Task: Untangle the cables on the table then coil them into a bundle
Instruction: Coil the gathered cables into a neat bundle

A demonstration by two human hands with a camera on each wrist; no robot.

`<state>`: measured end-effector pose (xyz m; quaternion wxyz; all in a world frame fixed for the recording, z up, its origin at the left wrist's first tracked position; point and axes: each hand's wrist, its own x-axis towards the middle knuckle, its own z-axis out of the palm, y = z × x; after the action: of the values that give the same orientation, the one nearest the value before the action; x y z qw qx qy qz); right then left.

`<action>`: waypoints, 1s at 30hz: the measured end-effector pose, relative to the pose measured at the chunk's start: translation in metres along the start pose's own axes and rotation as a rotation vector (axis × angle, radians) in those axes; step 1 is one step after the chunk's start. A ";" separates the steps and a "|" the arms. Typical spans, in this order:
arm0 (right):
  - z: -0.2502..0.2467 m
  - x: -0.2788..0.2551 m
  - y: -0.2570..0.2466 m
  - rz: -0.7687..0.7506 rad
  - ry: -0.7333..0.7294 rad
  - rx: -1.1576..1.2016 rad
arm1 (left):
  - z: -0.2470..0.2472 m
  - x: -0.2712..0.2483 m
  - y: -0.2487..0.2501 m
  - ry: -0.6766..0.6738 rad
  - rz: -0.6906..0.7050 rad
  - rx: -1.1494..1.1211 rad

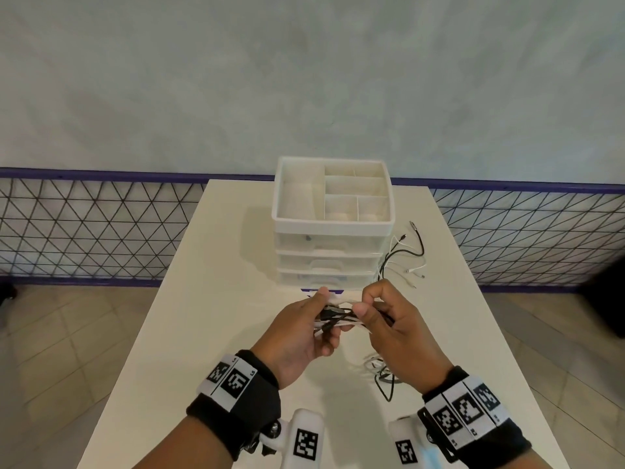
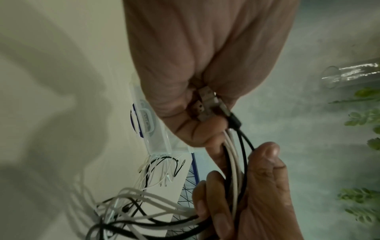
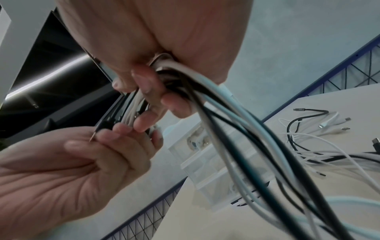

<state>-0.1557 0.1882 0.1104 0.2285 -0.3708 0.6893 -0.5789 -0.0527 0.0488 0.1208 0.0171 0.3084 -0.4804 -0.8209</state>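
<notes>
Several black and white cables (image 1: 338,317) run as one bunch between my two hands, held above the white table (image 1: 216,299). My left hand (image 1: 325,311) grips the plug ends (image 2: 207,104) of the bunch. Close to its right, my right hand (image 1: 367,304) pinches the same strands, which pass through its curled fingers (image 3: 148,84). From the right hand the cables (image 3: 236,129) hang in loops (image 1: 384,375) to the table. Their far ends (image 1: 407,258) lie fanned out beside the drawer unit, also visible as loose plugs (image 3: 320,125).
A white drawer organizer (image 1: 333,225) with an open compartment tray on top stands at the table's middle back. Behind the table runs a wire-mesh fence (image 1: 94,231) with a purple rail. Tiled floor lies on both sides of the table.
</notes>
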 end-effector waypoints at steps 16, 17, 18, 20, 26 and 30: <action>0.007 -0.006 0.009 -0.037 0.007 -0.129 | 0.008 0.007 -0.016 0.062 0.156 0.082; 0.007 -0.007 0.008 -0.025 -0.016 -0.116 | 0.007 0.009 -0.017 0.098 0.167 0.065; 0.006 -0.008 0.009 -0.013 -0.034 -0.098 | 0.006 0.010 -0.017 0.122 0.174 0.055; 0.005 -0.008 0.008 0.018 -0.051 -0.076 | 0.006 0.012 -0.016 0.139 0.188 0.070; 0.005 -0.009 0.005 0.092 -0.041 0.066 | 0.003 0.010 -0.015 0.113 0.243 0.134; 0.006 -0.002 0.003 0.266 0.046 0.100 | 0.007 0.009 -0.014 0.162 0.236 0.113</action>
<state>-0.1504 0.1865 0.1056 0.3057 -0.2510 0.7078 -0.5853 -0.0603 0.0587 0.1077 0.1348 0.3154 -0.5560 -0.7571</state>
